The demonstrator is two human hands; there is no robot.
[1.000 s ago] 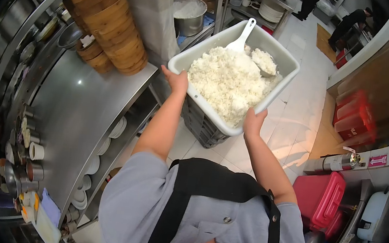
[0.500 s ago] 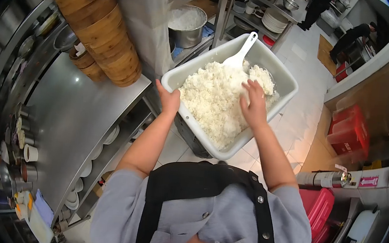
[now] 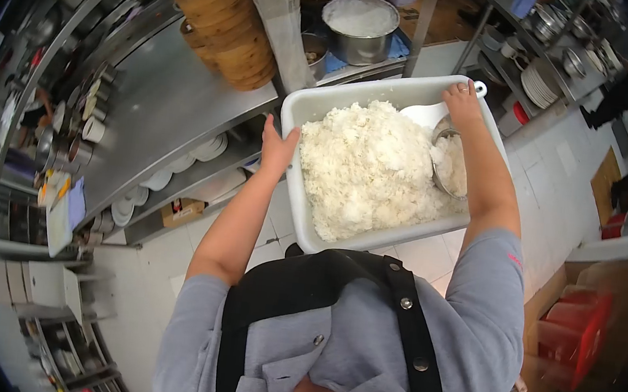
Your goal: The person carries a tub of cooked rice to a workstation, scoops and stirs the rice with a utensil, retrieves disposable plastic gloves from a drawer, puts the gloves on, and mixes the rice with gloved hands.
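Note:
A pale grey plastic tub stands before me, heaped with cooked white rice. At its far right corner, my right hand is closed around the handle of a white rice paddle. The paddle's blade lies against the rice, and its handle end shows past my fingers over the rim. A round metal bowl holding rice sits in the right part of the tub, partly behind my right forearm. My left hand is at the tub's left rim, thumb and index finger apart.
On the left runs a steel counter with stacked bamboo steamers and plates beneath. Behind the tub, a shelf holds a large metal pot. White plates are stacked on a rack at right. A person in dark clothes stands farther off.
My right hand has moved from above the rice to the paddle handle and closed on it. The paddle has swung lower, toward the right. My left fingers have loosened at the rim. The view has turned.

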